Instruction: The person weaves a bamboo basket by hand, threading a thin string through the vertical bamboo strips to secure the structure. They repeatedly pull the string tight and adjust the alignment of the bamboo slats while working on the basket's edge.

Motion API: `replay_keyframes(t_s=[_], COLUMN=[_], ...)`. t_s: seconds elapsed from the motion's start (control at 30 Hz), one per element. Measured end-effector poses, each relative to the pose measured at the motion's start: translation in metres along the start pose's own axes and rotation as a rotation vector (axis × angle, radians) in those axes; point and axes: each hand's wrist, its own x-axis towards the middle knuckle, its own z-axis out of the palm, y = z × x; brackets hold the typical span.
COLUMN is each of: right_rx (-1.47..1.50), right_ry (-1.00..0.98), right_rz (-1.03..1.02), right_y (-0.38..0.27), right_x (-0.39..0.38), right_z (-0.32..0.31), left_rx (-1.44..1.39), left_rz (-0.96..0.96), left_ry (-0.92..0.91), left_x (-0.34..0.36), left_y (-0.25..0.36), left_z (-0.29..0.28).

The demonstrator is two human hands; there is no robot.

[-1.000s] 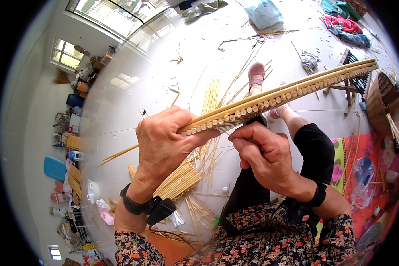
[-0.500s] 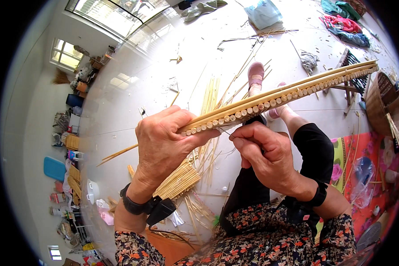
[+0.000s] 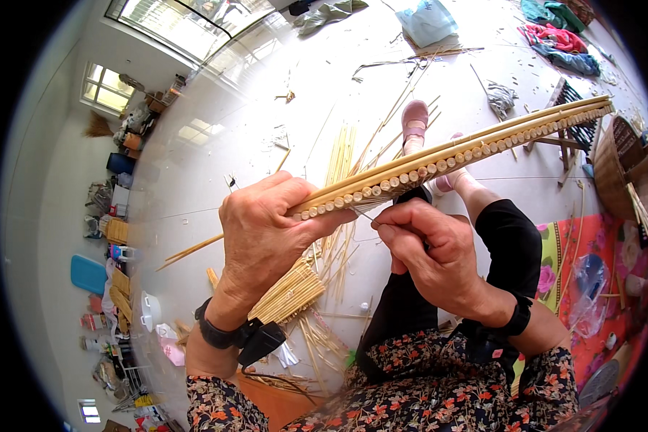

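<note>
A long woven panel of pale bamboo sticks (image 3: 482, 151), its round cut ends lined up along the near side, slants from the centre up to the upper right. My left hand (image 3: 266, 230) grips its lower left end, fingers over the top and thumb below, with two longer sticks (image 3: 194, 249) poking out past the hand. Just below the panel, my right hand (image 3: 426, 255) is closed, thumb and forefinger pinching a thin thread (image 3: 366, 216) that runs up to the panel's underside beside my left thumb.
Behind my hands lie a stick bundle (image 3: 284, 295), loose sticks (image 3: 338, 151) and my pink-shod feet (image 3: 415, 119). At right are a wooden rack (image 3: 569, 115), a basket (image 3: 615, 165) and a floral mat (image 3: 554, 259). Bags (image 3: 425, 21) and cloths (image 3: 554, 39) lie farther back; clutter lines the left wall.
</note>
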Motion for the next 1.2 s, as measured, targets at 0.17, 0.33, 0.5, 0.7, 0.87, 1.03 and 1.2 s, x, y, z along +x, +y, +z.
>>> replay_keyframes(t_s=[0.17, 0.33, 0.5, 0.7, 0.87, 1.03, 1.2], right_rx=[0.0, -0.015, 0.008, 0.277, 0.543, 0.677, 0.736], right_ry=[0.001, -0.003, -0.027, -0.051, -0.128, -0.199, -0.224], right_rz=[-0.016, 0.009, 0.046, 0.365, 0.59, 0.791, 0.95], right_y=[-0.001, -0.004, -0.013, -0.02, -0.011, -0.003, -0.003], right_x=[0.0, -0.003, -0.019, -0.051, -0.094, -0.137, -0.161], right_z=[0.0, -0.002, -0.008, -0.022, -0.039, -0.041, -0.045], left_rx=[0.005, 0.039, 0.066, 0.081, 0.076, 0.126, 0.19], left_rz=[0.0, 0.005, 0.001, 0.044, 0.225, 0.286, 0.381], left_ry=[0.0, 0.035, 0.061, 0.051, 0.034, -0.036, -0.091], left_x=[0.0, -0.006, -0.025, -0.059, -0.099, -0.134, -0.152], left_y=[0.0, 0.007, 0.025, 0.044, 0.052, 0.057, 0.056], left_z=[0.0, 0.003, 0.012, 0.027, 0.036, 0.042, 0.047])
